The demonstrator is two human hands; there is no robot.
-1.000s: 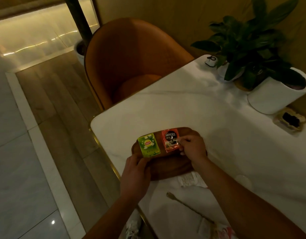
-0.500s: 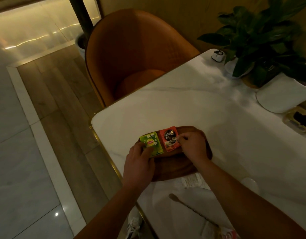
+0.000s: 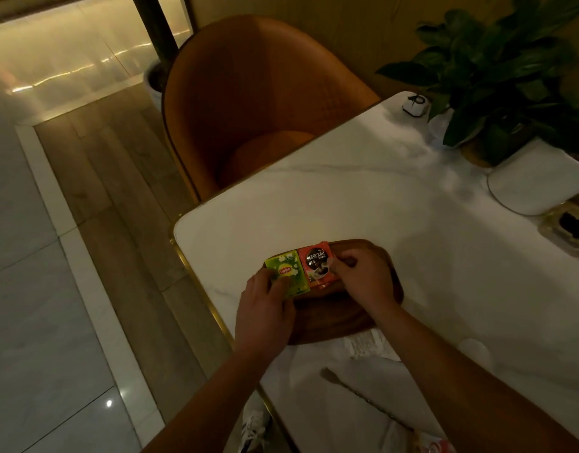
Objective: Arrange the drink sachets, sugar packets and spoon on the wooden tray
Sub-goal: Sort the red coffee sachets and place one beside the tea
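A dark wooden tray [image 3: 334, 317] lies near the white table's left corner. On its far left part a green tea sachet [image 3: 286, 271] and a red coffee sachet [image 3: 316, 263] lie side by side. My left hand [image 3: 265, 308] covers the green sachet's near edge with its fingers. My right hand [image 3: 363, 277] pinches the red sachet's right edge. White sugar packets [image 3: 366, 346] lie on the table just behind the tray's near rim. A long metal spoon [image 3: 350, 392] lies nearer me, partly hidden under my right forearm.
An orange chair [image 3: 249, 103] stands at the table's far side. At the back right are a potted plant [image 3: 497, 76], a white pot [image 3: 536, 181], a small white box [image 3: 415, 104] and a dark dish [image 3: 572, 223]. The gold table edge [image 3: 196, 273] runs left of the tray.
My left hand has slid forward from the tray's near rim onto the green sachet. The right hand stays at the red sachet. The camera has shifted slightly.
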